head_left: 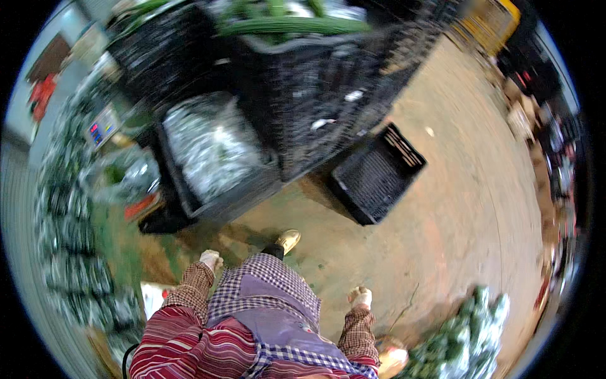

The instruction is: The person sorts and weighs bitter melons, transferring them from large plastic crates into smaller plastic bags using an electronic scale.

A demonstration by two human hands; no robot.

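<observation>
My left hand (211, 259), pale and perhaps gloved, hangs beside the checked apron (265, 297) with its fingers curled in. On the other side my right hand (360, 297) is held out over the floor, closed like a loose fist. I see nothing in either hand, and neither touches any goods. Ahead of the right hand, a black plastic crate (375, 180) sits on the floor with only its bare inside showing. Forward of the left hand is another black crate (243, 199), filled with clear plastic-wrapped goods (211, 142).
Stacked black crates (315, 107) stand ahead, long green cucumbers (297, 26) on top. A scale display (101, 129) and bagged green produce (69, 234) line the left. More bagged produce (467, 335) lies at lower right. Cartons (521, 120) run along the right side.
</observation>
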